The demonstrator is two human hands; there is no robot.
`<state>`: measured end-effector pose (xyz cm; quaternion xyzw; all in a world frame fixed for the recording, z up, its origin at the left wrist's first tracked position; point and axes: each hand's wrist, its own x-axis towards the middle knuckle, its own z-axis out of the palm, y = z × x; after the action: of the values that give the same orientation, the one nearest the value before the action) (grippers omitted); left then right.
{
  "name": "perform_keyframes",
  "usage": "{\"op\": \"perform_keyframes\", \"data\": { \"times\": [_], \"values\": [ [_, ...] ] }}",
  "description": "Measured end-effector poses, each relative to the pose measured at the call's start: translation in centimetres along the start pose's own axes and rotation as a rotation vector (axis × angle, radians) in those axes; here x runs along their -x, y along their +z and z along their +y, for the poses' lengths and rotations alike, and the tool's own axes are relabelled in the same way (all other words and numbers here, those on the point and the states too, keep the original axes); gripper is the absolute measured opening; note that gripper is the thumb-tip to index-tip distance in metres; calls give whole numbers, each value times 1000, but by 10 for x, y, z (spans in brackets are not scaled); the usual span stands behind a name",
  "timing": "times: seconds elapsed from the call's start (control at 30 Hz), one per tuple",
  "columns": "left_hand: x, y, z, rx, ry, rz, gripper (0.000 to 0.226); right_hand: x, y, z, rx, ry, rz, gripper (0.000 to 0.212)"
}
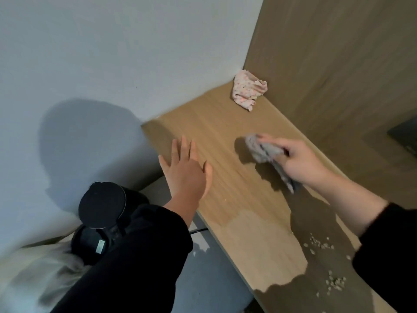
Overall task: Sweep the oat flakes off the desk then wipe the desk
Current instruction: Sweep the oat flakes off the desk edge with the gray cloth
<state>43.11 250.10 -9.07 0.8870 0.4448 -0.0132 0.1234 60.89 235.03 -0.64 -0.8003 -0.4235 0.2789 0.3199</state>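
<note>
A wooden desk (225,136) runs from the wall corner toward the lower right. My right hand (300,159) is shut on a crumpled grey cloth (261,147) held on or just above the desk's middle. My left hand (185,170) lies flat and open, fingers spread, at the desk's left edge. Several pale oat flakes (320,245) lie scattered near the right sleeve, and a further small heap of flakes (336,283) sits lower down. A pink spotted cloth (248,89) lies crumpled in the far corner.
A black kettle-like appliance (101,213) with a round lid stands below the desk's left edge, a cable beside it. A grey-blue wall is at left, a wooden panel (338,64) at right. A dark object (406,136) shows at the right border.
</note>
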Motion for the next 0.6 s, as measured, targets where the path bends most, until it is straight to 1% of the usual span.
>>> {"op": "perform_keyframes", "data": {
  "times": [0.1,0.17,0.23,0.27,0.33,0.4,0.5,0.57,0.6],
  "values": [
    [0,4,0,28,0,34,66,-58,6,18,114,70,125,44],
    [0,6,-1,43,-11,53,62,-90,28,25,219,98,143,47],
    [0,6,-1,72,-17,70,59,-111,47,23,290,58,116,50],
    [0,6,-1,72,-15,74,59,-116,53,19,292,11,72,52],
    [-1,5,-1,57,-8,81,59,-110,58,11,268,-116,-71,54],
    [-1,3,-1,49,-4,86,58,-81,60,11,231,-228,-225,58],
    [0,2,-2,68,-4,94,58,-17,57,22,204,-283,-458,74],
    [0,2,-2,66,-6,96,58,14,52,27,213,-302,-580,77],
    [-1,2,-2,63,-5,98,57,21,50,28,208,-300,-609,77]
  ]
}}
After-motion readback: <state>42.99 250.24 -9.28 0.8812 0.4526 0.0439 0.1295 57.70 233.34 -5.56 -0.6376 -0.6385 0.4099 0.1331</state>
